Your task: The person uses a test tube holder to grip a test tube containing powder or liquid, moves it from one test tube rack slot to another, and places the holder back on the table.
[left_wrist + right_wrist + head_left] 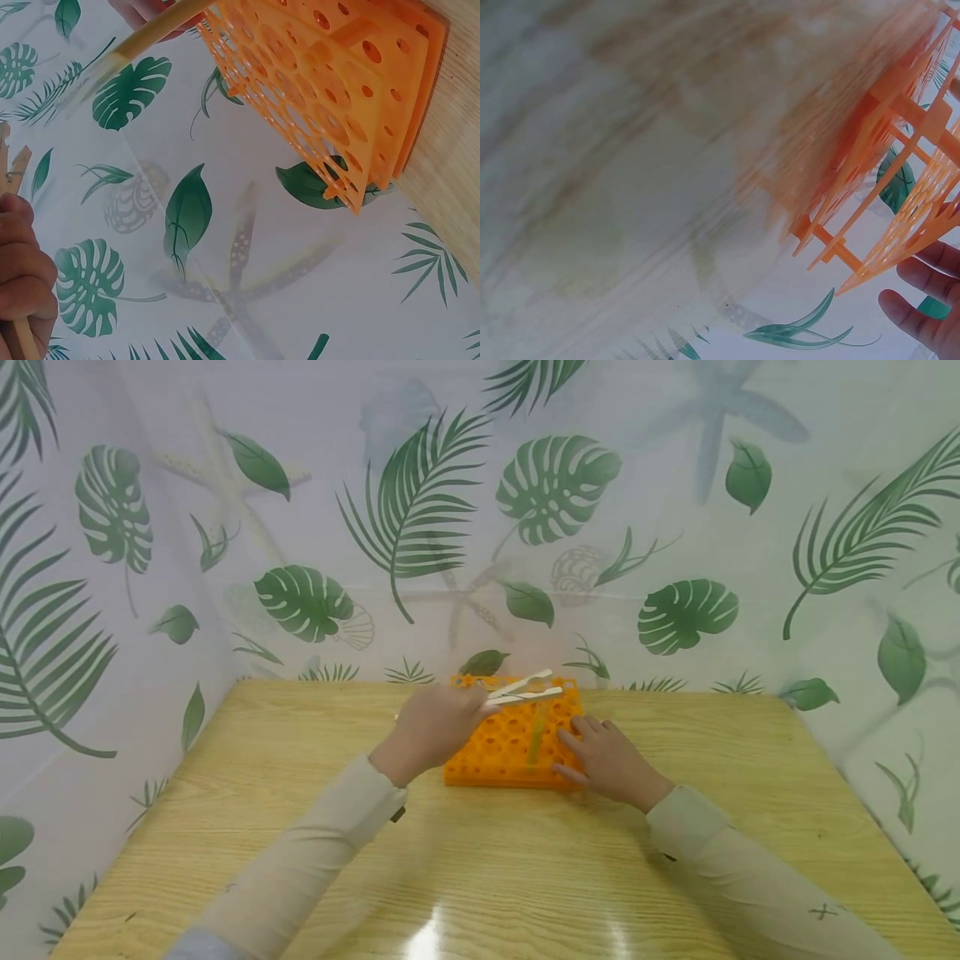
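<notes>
My left hand (437,728) grips a wooden test tube clamp (531,697), whose two prongs point right, spread above the rack. In the left wrist view, the fingers wrap round the clamp's handle, below its small spring. An orange test tube rack (480,770) with rows of round holes stands on the table. From its top rises a clear test tube (142,39) with yellowish contents. My right hand (611,762) lies at the rack's right side with fingers spread; the right wrist view shows its fingertips (922,274) right at the perforated top plate.
A wood-grain table (480,877) bears the rack near its far edge. Behind and at both sides hangs a white cloth (450,610) printed with green leaves and starfish.
</notes>
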{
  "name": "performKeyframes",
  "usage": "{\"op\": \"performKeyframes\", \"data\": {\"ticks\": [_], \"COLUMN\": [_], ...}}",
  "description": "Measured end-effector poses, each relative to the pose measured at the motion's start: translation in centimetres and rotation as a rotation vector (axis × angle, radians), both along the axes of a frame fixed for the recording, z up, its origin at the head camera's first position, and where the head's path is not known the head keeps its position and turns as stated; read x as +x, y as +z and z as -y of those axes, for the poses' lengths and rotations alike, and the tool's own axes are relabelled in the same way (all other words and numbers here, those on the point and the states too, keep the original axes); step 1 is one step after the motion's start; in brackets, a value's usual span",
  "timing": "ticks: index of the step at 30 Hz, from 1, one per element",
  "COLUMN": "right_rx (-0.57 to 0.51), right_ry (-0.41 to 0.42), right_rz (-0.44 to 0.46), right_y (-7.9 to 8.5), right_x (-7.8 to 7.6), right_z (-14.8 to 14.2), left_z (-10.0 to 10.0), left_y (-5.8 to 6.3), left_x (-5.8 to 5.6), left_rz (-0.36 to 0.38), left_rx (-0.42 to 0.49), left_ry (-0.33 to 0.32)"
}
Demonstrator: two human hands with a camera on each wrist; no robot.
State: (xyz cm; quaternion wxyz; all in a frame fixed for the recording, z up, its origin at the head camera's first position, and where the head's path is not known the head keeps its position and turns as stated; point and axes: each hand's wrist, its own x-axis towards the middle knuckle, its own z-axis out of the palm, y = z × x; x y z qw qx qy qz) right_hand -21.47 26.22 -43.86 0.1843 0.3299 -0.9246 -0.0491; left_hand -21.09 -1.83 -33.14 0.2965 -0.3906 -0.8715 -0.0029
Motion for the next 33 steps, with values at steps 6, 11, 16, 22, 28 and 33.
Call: {"op": "performKeyframes", "data": {"ticks": [6, 11, 16, 22, 28, 33], "right_rx": [-0.006, -0.007, 0.003, -0.005, -0.01, -0.014], "right_ry": [-0.005, 0.003, 0.004, 0.009, 0.012, 0.013], "right_rz": [0.008, -0.005, -0.014, -0.012, -0.002, -0.003], "right_y": [0.0, 0.1, 0.0, -0.1, -0.1, 0.0], "right_x": [0.1, 0.2, 0.1, 0.0, 0.0, 0.0], "right_z": [0.0, 0.1, 0.0, -0.1, -0.1, -0.1], "left_z": [-0.5, -0.8, -1.0, -1.2, -1.4, -1.5], "left_y": [-0.2, -0.4, -0.8, -1.2, -1.6, -1.9], "left_x": [0.1, 0.1, 0.0, -0.1, -0.3, -0.4], "left_rz": [0.04, 0.066, 0.04, 0.0, -0.007, -0.011], "left_rx": [0.021, 0.032, 0.017, -0.003, 0.002, 0.005], "left_ry": [-0.008, -0.015, -0.011, -0.012, -0.021, -0.025]}}
